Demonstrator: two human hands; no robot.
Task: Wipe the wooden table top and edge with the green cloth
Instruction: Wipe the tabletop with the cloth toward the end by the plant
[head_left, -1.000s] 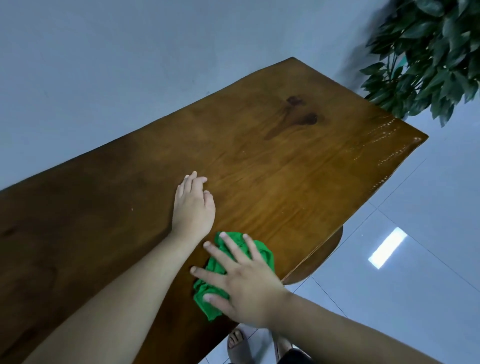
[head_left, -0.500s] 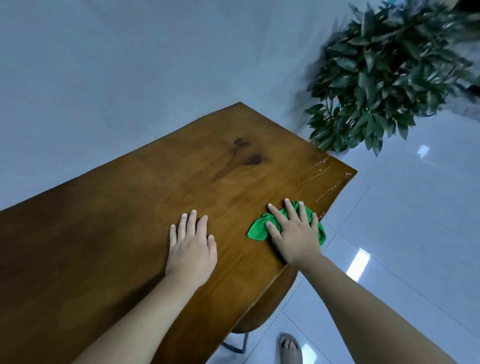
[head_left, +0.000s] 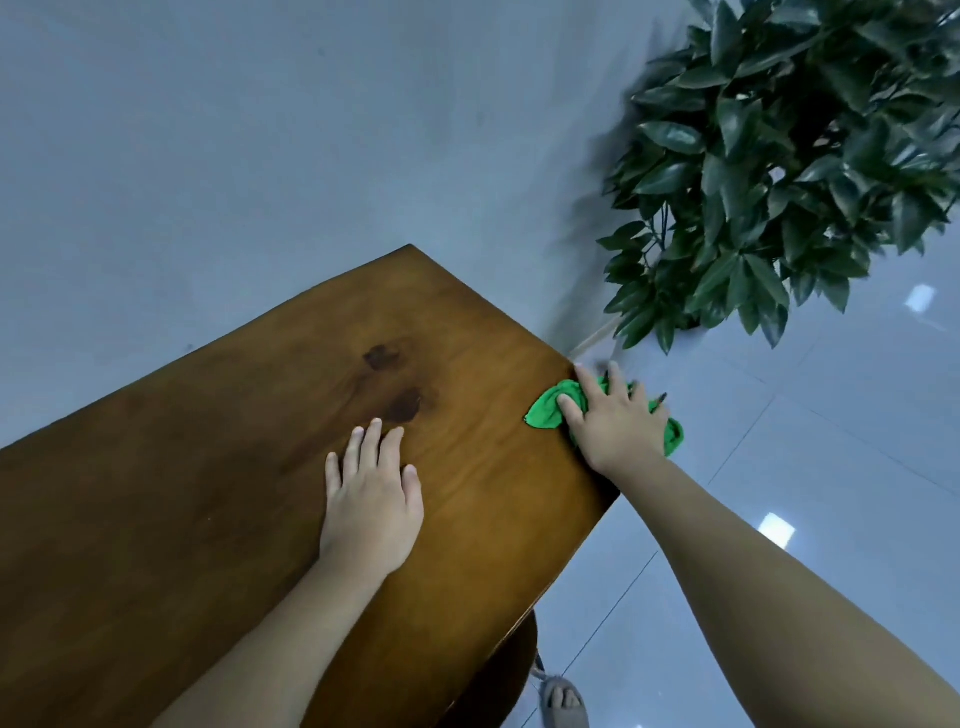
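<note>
A brown wooden table top (head_left: 208, 493) with dark knots runs from the lower left up to a far corner. My right hand (head_left: 613, 421) presses the crumpled green cloth (head_left: 545, 413) flat at the table's right end, with part of the cloth hanging past the edge. The fingers are spread over the cloth. Further in on the table top lies my left hand (head_left: 371, 493), palm down, fingers together, holding nothing.
A leafy potted plant (head_left: 789, 156) stands on the floor just beyond the table's right end. A grey wall backs the table. Glossy pale floor tiles (head_left: 831, 467) lie to the right. A rounded wooden base (head_left: 493, 680) and a sandalled foot (head_left: 561, 701) show below the front edge.
My right hand has slid the green cloth along the front part of the table to its right end. My left hand stayed flat on the top. The view swung right.
</note>
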